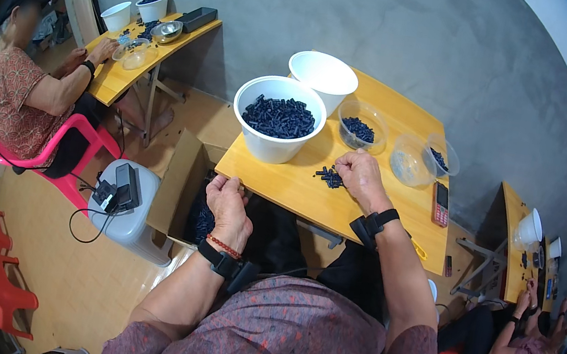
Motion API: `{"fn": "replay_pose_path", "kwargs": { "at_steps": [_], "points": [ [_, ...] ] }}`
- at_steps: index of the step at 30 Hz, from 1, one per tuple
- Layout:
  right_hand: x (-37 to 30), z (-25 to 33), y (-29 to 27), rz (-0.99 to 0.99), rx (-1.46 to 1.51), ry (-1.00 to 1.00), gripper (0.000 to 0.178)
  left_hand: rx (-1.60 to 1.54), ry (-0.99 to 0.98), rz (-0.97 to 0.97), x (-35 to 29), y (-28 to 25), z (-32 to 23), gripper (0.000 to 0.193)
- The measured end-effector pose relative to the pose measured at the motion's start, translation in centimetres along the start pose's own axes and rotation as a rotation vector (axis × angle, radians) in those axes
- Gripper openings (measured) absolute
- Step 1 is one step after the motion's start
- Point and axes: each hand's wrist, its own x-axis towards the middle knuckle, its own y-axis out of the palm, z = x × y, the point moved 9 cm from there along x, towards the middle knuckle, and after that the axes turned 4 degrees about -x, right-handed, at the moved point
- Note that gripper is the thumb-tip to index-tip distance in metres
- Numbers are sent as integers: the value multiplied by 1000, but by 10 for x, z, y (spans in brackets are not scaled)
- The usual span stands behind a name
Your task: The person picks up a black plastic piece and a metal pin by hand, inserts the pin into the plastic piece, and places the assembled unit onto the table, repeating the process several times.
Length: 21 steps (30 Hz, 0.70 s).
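My right hand (362,178) is at a small pile of short black cylindrical pieces (328,177) on the wooden table (277,174). Its thumb and fingers are pinched together at the pile's edge; whatever sits between them is hidden. At the table's front left corner, my left hand (229,206) has its fingertips drawn together, and I cannot make out what they hold. Below that hand stands an open cardboard box (176,177) with more black pieces inside. A white bucket (274,148) full of the same pieces stands beyond my left hand, with a second white bucket (325,75) behind it.
Clear round tubs (363,127) with black pieces, a red mobile phone (441,205) and a yellow-handled tool (419,249) lie to the right. A grey stool (125,213) carries black adapters with cables. Other people work at a left table (195,31) and a right table (512,207).
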Motion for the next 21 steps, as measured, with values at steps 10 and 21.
{"fn": "replay_pose_path", "kwargs": {
  "at_steps": [10,21],
  "points": [
    [-16,15,-23,-78,151,-102,11,7,120,-147,8,-15,1,21],
    [-103,18,-18,59,1018,212,11,160,282,693,-92,74,-19,12]
  ]
}}
